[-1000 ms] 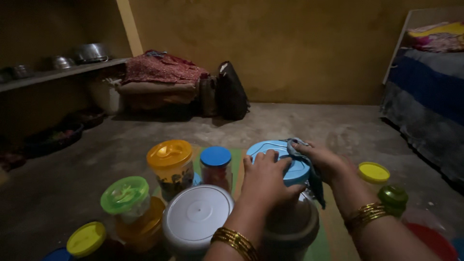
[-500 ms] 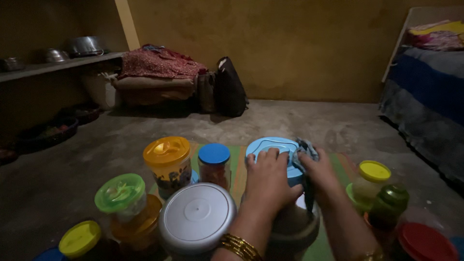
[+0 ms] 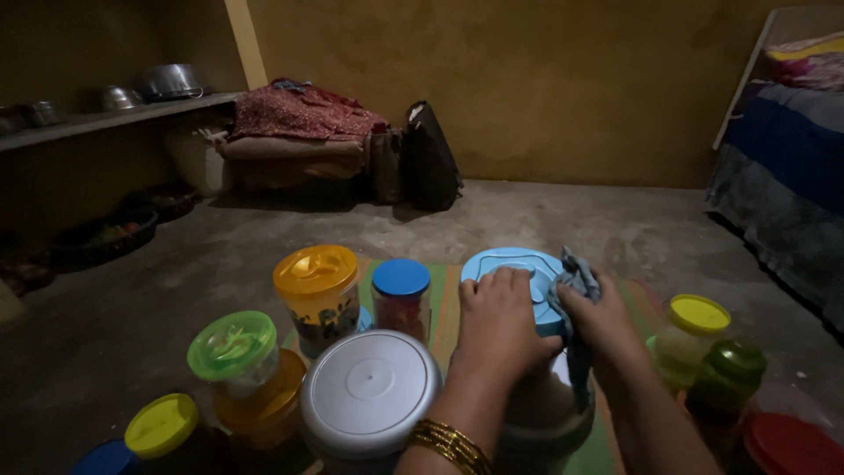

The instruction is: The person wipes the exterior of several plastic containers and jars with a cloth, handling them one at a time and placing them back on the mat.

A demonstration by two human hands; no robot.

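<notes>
My left hand (image 3: 499, 327) lies flat on the light blue lid (image 3: 507, 264) of a large container (image 3: 545, 418) and holds it steady. My right hand (image 3: 602, 327) grips a grey-blue cloth (image 3: 576, 280) and presses it against the lid's right edge. Part of the cloth hangs down the container's side. Gold bangles (image 3: 448, 444) ring my left wrist.
Around the container stand a grey-lidded tub (image 3: 369, 391), an orange-lidded jar (image 3: 318, 286), a blue-lidded jar (image 3: 401, 295), a green-lidded jar (image 3: 234, 352), yellow-lidded jars (image 3: 161, 427) (image 3: 694, 330), a dark green jar (image 3: 730, 374) and a red lid (image 3: 791, 444). A bed (image 3: 782, 167) is at the right, bags (image 3: 422, 158) by the wall.
My right hand has drawn the cloth from the lid's top back to its right edge, nearer my left hand. The view has shifted slightly.
</notes>
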